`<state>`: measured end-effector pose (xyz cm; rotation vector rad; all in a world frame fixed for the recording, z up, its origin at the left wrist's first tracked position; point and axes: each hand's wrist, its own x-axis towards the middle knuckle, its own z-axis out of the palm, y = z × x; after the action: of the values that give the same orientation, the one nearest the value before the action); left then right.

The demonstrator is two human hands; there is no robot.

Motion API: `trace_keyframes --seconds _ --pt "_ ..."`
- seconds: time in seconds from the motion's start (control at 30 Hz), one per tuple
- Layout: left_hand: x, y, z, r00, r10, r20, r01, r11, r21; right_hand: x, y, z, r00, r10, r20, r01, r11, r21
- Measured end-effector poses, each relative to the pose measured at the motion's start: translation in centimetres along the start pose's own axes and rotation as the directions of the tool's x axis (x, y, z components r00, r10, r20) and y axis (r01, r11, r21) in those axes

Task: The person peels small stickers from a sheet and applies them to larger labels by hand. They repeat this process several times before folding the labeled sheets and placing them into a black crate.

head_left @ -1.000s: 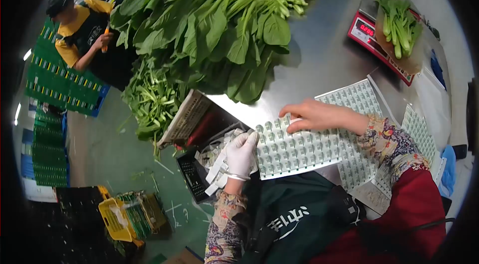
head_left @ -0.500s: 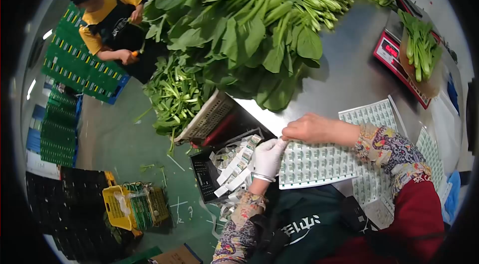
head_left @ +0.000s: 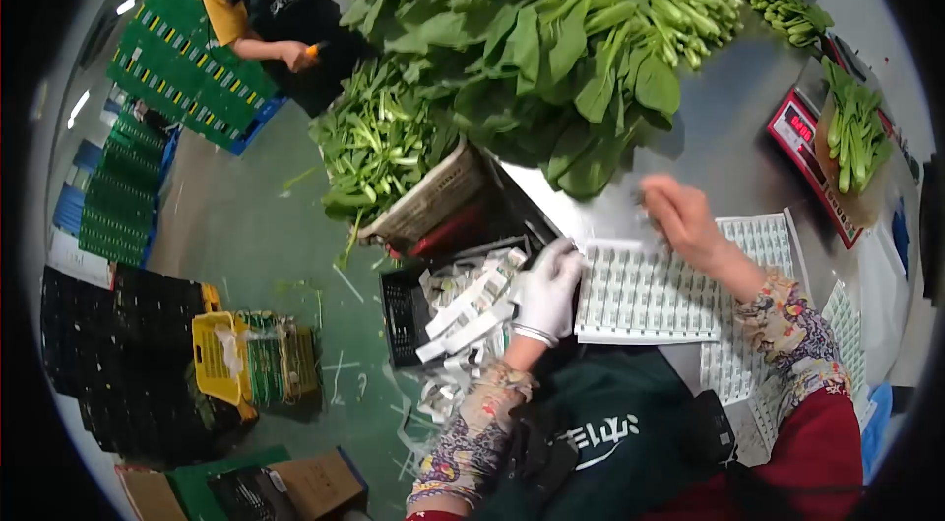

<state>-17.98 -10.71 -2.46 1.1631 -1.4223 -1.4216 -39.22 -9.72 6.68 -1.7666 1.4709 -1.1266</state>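
My left hand (head_left: 547, 293), in a white glove, is at the left edge of a sheet of small printed labels (head_left: 630, 300). Its fingers are curled together, and whatever they hold is hidden. Above the sheet's upper edge, my bare right hand (head_left: 687, 226) is raised with fingers closed in a pinch. Motion blurs its fingertips, so anything small between them cannot be made out. More label sheets (head_left: 733, 364) lie beneath and to the right. Left of my gloved hand, a black crate (head_left: 401, 324) holds crumpled white label strips (head_left: 472, 309).
Leafy greens (head_left: 512, 39) are heaped on the metal table (head_left: 724, 127). More fill a crate (head_left: 423, 196) at its left. A red scale (head_left: 802, 147) carries a bunch of greens (head_left: 856, 132). A co-worker (head_left: 281, 9) stands at upper left. A yellow basket (head_left: 219, 364) is at lower left.
My right hand has moved away from my left, up and to the right. My left hand stays by the sheet's left edge. The camera view has shifted.
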Motion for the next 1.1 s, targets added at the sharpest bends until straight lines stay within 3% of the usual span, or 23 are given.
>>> trace_keyframes --seconds 0.03,0.07,0.13,0.2,0.23,0.33,0.4,0.47,0.53,0.57,0.6,0.67,0.73,0.8,0.83,0.87,0.9,0.93,0.97,1.0,1.1 --pt "0.1 0.1 -1.7 0.998 0.043 -0.039 -0.044 0.999 -0.012 -0.3 -1.3 0.3 0.990 0.140 0.019 -0.140 0.990 0.034" --pt "0.0 0.1 -3.7 0.993 0.087 -0.081 -0.088 0.996 -0.016 -1.0 -2.3 1.2 0.992 0.116 0.040 -0.119 0.990 0.081" --pt "-1.5 2.3 -6.5 0.983 0.026 -0.183 -0.101 0.907 -0.410 -2.0 -4.3 3.8 0.997 0.045 0.070 -0.057 0.983 0.177" --pt "-3.3 4.0 -8.7 0.957 0.050 -0.286 -0.184 0.867 -0.463 -3.4 -5.7 7.4 0.972 -0.034 0.233 0.011 0.995 0.097" --pt "-4.4 5.2 -9.8 0.954 0.025 -0.298 -0.144 0.912 -0.384 -3.7 -6.9 9.0 0.948 -0.192 0.253 0.181 0.981 0.067" --pt "-6.8 7.3 -10.7 0.935 0.010 -0.355 -0.159 0.906 -0.393 -4.7 -8.5 14.7 0.909 -0.264 0.321 0.306 0.948 -0.086" --pt "-7.9 7.0 -11.2 0.906 0.033 -0.422 -0.190 0.923 -0.335 -4.4 -9.2 17.6 0.905 -0.280 0.320 0.363 0.901 -0.238" --pt "-9.3 5.8 -12.5 0.885 0.095 -0.455 -0.210 0.955 -0.209 -3.3 -10.0 18.5 0.902 -0.345 0.259 0.406 0.883 -0.237" --pt "-11.0 5.2 -14.0 0.925 0.027 -0.380 -0.148 0.944 -0.293 -2.3 -10.8 18.5 0.902 -0.360 0.237 0.410 0.887 -0.212" --pt "-11.7 3.2 -15.7 0.918 0.115 -0.379 -0.111 0.993 0.031 -1.8 -10.9 18.4 0.903 -0.371 0.217 0.415 0.885 -0.210" --pt "-13.2 3.0 -16.7 0.940 -0.177 -0.292 0.161 0.984 -0.080 -1.4 -10.6 18.5 0.901 -0.389 0.192 0.428 0.872 -0.239" --pt "-14.2 3.4 -16.2 0.895 -0.305 -0.325 0.248 0.947 -0.206 -0.6 -9.1 18.4 0.911 -0.316 0.266 0.394 0.856 -0.334" --pt "-14.4 3.2 -16.0 0.884 -0.289 -0.369 0.221 0.951 -0.215 -0.4 -7.3 18.1 0.952 -0.075 0.298 0.139 0.970 -0.198" --pt "-14.0 2.7 -15.4 0.870 -0.191 -0.455 0.145 0.980 -0.136 -0.2 -8.0 17.2 0.905 -0.111 0.410 0.072 0.991 0.110" --pt "-14.1 2.9 -15.2 0.880 -0.254 -0.402 0.161 0.955 -0.251 -0.6 -8.6 17.4 0.862 -0.057 0.503 -0.084 0.964 0.253" --pt "-14.0 2.3 -15.0 0.892 -0.211 -0.400 0.144 0.971 -0.191 -1.0 -9.3 17.7 0.813 -0.016 0.582 -0.243 0.899 0.365" --pt "-13.9 2.7 -14.9 0.882 -0.222 -0.416 0.219 0.974 -0.056 -1.7 -9.4 18.2 0.825 0.000 0.566 -0.277 0.872 0.404" --pt "-13.6 3.3 -14.4 0.885 -0.215 -0.412 0.268 0.960 0.075 -1.6 -9.9 18.1 0.779 0.017 0.627 -0.252 0.924 0.288" --pt "-13.4 3.9 -13.8 0.891 -0.151 -0.428 0.217 0.970 0.110 -2.4 -8.8 19.4 0.839 -0.127 0.529 -0.083 0.931 0.356" --pt "-13.3 4.1 -13.3 0.899 -0.087 -0.430 0.159 0.978 0.134 -3.1 -7.4 20.5 0.854 -0.239 0.462 0.098 0.946 0.308" --pt "-12.6 3.4 -12.5 0.866 -0.015 -0.501 0.020 1.000 0.004 -3.0 -7.6 20.1 0.900 -0.213 0.380 0.147 0.970 0.194"
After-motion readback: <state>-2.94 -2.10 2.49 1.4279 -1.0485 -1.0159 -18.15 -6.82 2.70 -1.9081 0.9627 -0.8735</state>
